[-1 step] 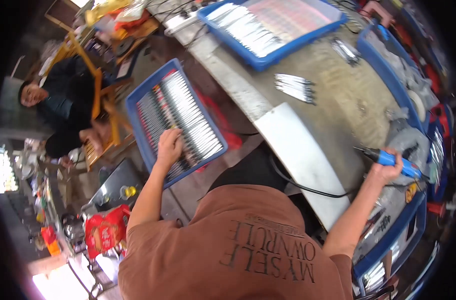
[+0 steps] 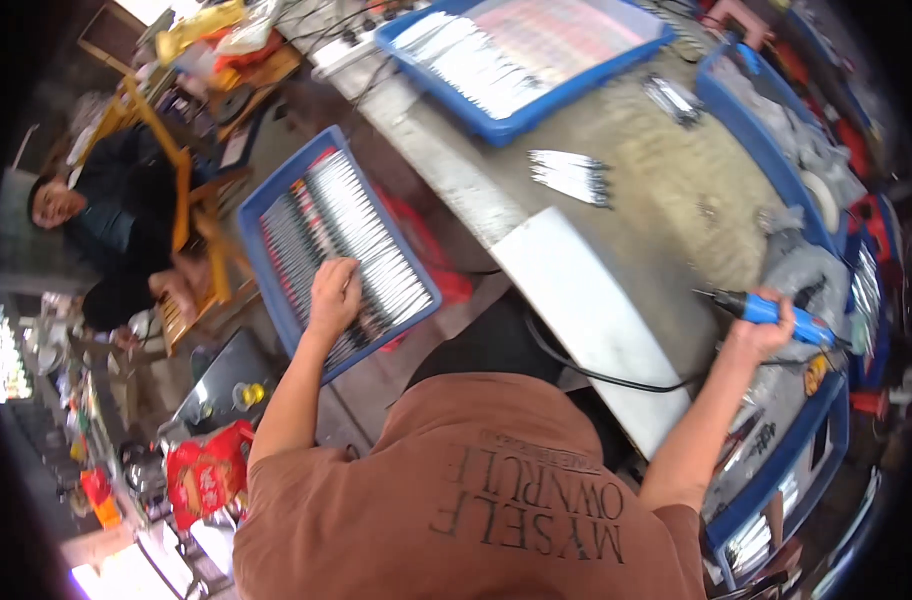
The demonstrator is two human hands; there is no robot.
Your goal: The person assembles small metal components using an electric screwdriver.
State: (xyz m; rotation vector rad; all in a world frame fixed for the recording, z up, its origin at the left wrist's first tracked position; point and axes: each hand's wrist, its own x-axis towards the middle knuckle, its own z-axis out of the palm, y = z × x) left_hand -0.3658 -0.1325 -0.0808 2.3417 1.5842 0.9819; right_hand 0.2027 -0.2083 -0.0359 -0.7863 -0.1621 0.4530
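Note:
My left hand rests over a blue tray at the left, its fingers curled among the rows. Whatever lies between those fingertips is too small to make out. Slender, shiny metal pieces fill the tray side by side, with darker rows to their left. At the right, my right hand is closed around a blue handheld power tool. The tool's thin dark tip points left over the worktable. On the table lies a small bundle of similar silvery pieces, touched by neither hand.
Another blue tray with silvery pieces stands at the far table edge. A white board lies along the near edge, crossed by a black cord. Blue bins line the right. A person sits at the left beside a wooden chair.
The whole view has shifted slightly, so the table and trays appear a little further left. Both hands keep nearly the same places and grips.

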